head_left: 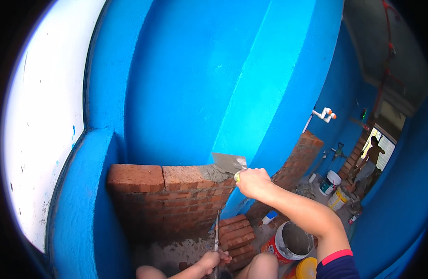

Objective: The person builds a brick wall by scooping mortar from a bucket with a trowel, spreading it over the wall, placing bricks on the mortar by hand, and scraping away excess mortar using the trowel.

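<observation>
My right hand grips a putty knife by its yellowish handle. Its wide metal blade lies at the top of a low brick wall, touching or just above a lump of grey mortar. Left of the mortar, two bricks form the top course, the nearer one a red brick. Lower down, between my knees, my left hand is closed on a long, thin grey tool, seen nearly edge-on, so its exact kind is unclear.
Stacked bricks lie below the wall, beside a bucket of grey mortar and a yellow-lidded bucket. Blue walls rise around me. White pipes jut out at right. A person stands far off near more buckets.
</observation>
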Tool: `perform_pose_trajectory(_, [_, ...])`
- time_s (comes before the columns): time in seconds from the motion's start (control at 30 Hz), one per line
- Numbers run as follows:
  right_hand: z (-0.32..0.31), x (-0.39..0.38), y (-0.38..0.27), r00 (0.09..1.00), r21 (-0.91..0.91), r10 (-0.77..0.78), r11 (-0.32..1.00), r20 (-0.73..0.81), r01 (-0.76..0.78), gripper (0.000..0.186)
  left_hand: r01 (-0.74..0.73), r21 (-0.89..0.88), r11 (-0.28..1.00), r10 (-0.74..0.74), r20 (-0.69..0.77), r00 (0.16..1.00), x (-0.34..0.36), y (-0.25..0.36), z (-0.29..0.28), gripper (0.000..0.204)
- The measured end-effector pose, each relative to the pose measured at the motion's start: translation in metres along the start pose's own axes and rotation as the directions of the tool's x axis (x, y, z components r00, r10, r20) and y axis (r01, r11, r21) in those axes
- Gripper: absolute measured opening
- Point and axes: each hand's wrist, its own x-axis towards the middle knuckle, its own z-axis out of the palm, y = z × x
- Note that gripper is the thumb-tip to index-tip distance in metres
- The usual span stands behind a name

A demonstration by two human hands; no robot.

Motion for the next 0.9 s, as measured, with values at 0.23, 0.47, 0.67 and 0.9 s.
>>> perform_pose_trajectory(0.23, [0.002, 0.004, -0.006, 0.993, 0.097, -0.036, 0.994, -0.114, 0.047, 0.040, 0.027, 0.035, 0.999, -0.027, -0.005, 1.000, 0.001, 0.002, 0.004, 0.013])
perform_pose_trajectory(0.47, [0.091, -0.013, 0.047, 0.924, 0.733, 0.254, 0.679, -0.285, 0.039, 0.034, 0.052, -0.056, 0.997, -0.052, -0.011, 0.999, 0.001, -0.004, 0.002, 0.017])
perform_pose_trajectory(0.67, [0.244, -0.056, 0.007, 0.961, 0.762, 0.048, -0.621, 0.272, -0.185, 0.016, -0.004, -0.156, 0.988, -0.016, -0.127, 0.992, 0.000, -0.002, -0.003, 0.015])
perform_pose_trajectory(0.9, [0.296, -0.020, -0.098, 0.889, 0.581, 0.311, -0.811, 0.335, 0.065, 0.014, -0.137, -0.277, 0.951, 0.076, -0.221, 0.972, -0.007, 0.005, -0.011, 0.016])
